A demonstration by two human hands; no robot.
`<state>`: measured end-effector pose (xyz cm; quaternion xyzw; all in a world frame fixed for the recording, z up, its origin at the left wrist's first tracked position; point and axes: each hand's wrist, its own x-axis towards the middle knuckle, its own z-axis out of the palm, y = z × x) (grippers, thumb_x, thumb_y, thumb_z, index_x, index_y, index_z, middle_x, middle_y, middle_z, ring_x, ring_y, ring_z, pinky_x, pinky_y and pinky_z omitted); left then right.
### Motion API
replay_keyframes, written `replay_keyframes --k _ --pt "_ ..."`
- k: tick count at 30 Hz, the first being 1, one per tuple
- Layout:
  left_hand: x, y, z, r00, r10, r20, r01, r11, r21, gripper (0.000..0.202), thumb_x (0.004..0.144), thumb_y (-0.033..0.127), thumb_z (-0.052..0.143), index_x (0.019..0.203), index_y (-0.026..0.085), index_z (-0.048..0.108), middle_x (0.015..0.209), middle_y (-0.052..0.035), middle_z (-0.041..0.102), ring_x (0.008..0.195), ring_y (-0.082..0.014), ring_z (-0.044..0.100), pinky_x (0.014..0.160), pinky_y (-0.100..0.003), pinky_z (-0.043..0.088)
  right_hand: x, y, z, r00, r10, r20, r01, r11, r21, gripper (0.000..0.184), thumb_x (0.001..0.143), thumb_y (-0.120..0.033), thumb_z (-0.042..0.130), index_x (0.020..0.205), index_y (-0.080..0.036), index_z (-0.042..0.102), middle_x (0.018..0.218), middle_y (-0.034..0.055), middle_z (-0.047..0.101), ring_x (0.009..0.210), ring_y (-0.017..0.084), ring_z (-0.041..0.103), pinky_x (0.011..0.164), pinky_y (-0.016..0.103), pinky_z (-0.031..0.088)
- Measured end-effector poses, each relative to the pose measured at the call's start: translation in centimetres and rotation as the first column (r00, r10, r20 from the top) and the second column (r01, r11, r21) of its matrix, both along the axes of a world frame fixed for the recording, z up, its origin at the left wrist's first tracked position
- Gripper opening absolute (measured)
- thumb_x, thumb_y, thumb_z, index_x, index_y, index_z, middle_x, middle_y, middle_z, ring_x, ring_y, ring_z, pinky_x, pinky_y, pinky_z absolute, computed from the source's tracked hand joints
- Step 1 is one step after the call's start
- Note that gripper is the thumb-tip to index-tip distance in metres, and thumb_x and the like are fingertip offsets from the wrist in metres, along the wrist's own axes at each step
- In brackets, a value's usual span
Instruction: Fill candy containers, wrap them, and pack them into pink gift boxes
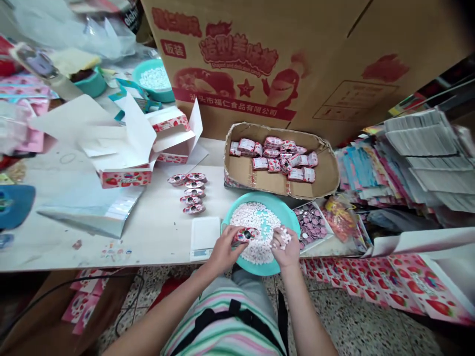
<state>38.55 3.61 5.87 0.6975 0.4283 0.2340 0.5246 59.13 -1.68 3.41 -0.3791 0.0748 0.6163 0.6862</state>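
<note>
My left hand point(224, 247) is closed around a small pink candy case point(246, 235), holding it over the near rim of a teal bowl point(284, 210) of small white candies point(252, 217). My right hand point(284, 246) is cupped shut on a handful of the white candies, right beside the case. Several filled cases point(190, 193) lie in a column on the white table point(159, 227) left of the bowl. A small white scale point(205, 238) sits just left of my left hand.
A low cardboard tray point(322, 175) behind the bowl holds several pink packets. A small tray of round lids point(310, 223) sits right of the bowl. Open strawberry-print boxes point(126, 148) stand at left, a big carton point(297, 59) behind, and flat card stacks point(426, 148) at right.
</note>
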Motion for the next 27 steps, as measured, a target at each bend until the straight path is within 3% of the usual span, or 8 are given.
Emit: replay_keyframes --k 6,12,19,27 --pt "1.2 -2.1 -0.6 0.983 -0.183 0.023 0.183 0.983 0.02 0.042 0.076 0.014 0.06 0.116 0.024 0.054 0.11 -0.0062 0.057 0.104 -0.0204 0.052 0.091 -0.034 0.043 -1.4 -0.1 2.9 0.998 -0.062 0.022 0.061 0.998 0.031 0.007 0.07 -0.023 0.051 0.071 -0.021 0.045 0.057 -0.0078 0.04 0.036 0.003 0.026 0.034 0.016 0.024" --pt "3.1 -2.5 -0.2 0.974 -0.224 0.025 0.22 0.971 0.094 0.042 0.076 0.012 0.059 0.116 0.023 0.054 0.106 -0.0068 0.058 0.1 -0.0205 0.053 0.088 -0.034 0.043 -3.4 0.0 3.6 0.965 -0.166 0.201 0.181 0.982 -0.056 0.011 0.066 -0.028 0.054 0.07 -0.02 0.047 0.057 -0.006 0.047 0.039 0.005 0.035 0.036 0.016 0.026" --pt "3.5 -2.1 -0.4 0.98 -0.189 0.065 0.185 0.98 0.07 0.041 0.075 0.015 0.063 0.115 0.023 0.055 0.108 -0.0064 0.059 0.102 -0.0208 0.053 0.089 -0.034 0.043 -4.5 0.5 4.3 0.908 -0.222 0.356 0.231 0.973 0.017 0.015 0.065 -0.03 0.055 0.058 -0.019 0.046 0.064 -0.0013 0.056 0.056 0.01 0.053 0.054 0.023 0.043" --pt "3.5 -1.4 -0.5 0.986 -0.152 0.065 0.148 0.987 0.07 0.042 0.074 0.016 0.064 0.115 0.023 0.056 0.108 -0.006 0.06 0.102 -0.0209 0.054 0.089 -0.035 0.043 -5.0 1.7 5.3 0.888 -0.227 0.401 0.236 0.971 0.027 0.026 0.071 -0.036 0.053 0.053 -0.02 0.043 0.057 -0.0029 0.052 0.055 0.011 0.051 0.056 0.024 0.043"
